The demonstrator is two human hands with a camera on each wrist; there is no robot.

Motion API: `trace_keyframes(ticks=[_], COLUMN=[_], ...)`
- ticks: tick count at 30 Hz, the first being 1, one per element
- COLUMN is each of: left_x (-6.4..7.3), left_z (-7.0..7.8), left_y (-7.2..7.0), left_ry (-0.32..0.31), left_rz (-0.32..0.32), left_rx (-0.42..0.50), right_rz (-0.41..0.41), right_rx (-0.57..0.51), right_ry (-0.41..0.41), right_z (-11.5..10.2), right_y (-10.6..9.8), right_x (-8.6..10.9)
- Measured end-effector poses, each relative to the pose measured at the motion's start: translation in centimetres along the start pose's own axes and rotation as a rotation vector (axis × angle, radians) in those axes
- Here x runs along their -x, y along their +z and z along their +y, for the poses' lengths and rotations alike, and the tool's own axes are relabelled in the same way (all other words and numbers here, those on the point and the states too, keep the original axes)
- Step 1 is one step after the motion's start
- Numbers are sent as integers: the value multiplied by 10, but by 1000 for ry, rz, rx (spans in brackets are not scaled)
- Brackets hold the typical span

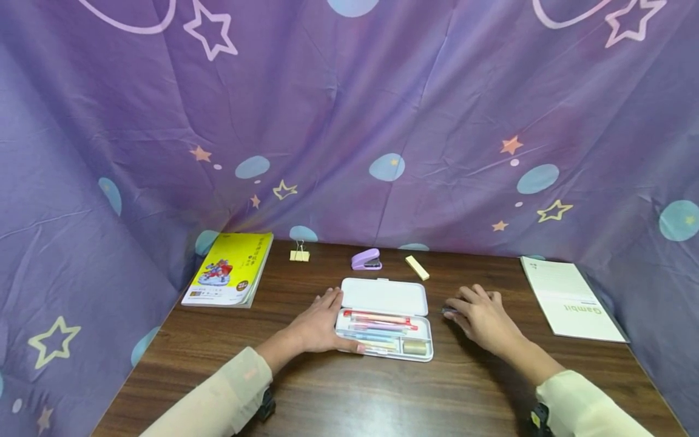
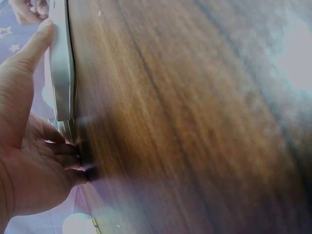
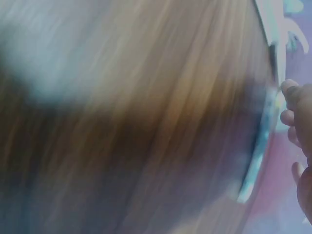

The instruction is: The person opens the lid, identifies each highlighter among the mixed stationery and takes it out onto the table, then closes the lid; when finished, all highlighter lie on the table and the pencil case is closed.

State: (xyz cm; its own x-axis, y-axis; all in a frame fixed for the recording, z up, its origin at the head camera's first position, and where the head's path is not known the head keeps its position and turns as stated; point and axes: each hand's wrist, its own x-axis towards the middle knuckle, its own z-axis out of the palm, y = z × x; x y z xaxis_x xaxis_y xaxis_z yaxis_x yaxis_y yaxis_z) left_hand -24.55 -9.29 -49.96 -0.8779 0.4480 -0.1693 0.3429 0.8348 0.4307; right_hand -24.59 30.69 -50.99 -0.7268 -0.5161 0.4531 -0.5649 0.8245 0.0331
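Note:
A white pencil case (image 1: 384, 296) lies open on the table, lid laid back. Red, pale and blue pens (image 1: 377, 325) fill its long compartment; a small khaki block-like thing (image 1: 415, 347) sits in the short right compartment. My left hand (image 1: 314, 325) rests against the case's left end, fingers nearly straight and thumb on the near rim; in the left wrist view the thumb lies along the case's side. To the right of the case, my right hand (image 1: 486, 318) pinches a small dark thing (image 1: 449, 311) low at the table, mostly hidden by the fingers.
Along the back stand a yellow binder clip (image 1: 299, 255), a purple stapler (image 1: 366, 260) and a pale yellow stick-like block (image 1: 417, 267). A yellow book (image 1: 229, 270) lies at the left, a white notebook (image 1: 573, 300) at the right. Purple cloth (image 1: 349, 121) hangs behind the table.

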Motion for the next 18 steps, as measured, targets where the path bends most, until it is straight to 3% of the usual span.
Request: trace_keyframes(ticks=[18], left_x=[0], left_z=[-1], left_y=[1], left_ry=[-26], left_rz=[-12], left_rx=[-1], right_rz=[0], right_rx=[-136], right_ry=[-216], right_z=[-94], right_y=[17], right_x=[-71])
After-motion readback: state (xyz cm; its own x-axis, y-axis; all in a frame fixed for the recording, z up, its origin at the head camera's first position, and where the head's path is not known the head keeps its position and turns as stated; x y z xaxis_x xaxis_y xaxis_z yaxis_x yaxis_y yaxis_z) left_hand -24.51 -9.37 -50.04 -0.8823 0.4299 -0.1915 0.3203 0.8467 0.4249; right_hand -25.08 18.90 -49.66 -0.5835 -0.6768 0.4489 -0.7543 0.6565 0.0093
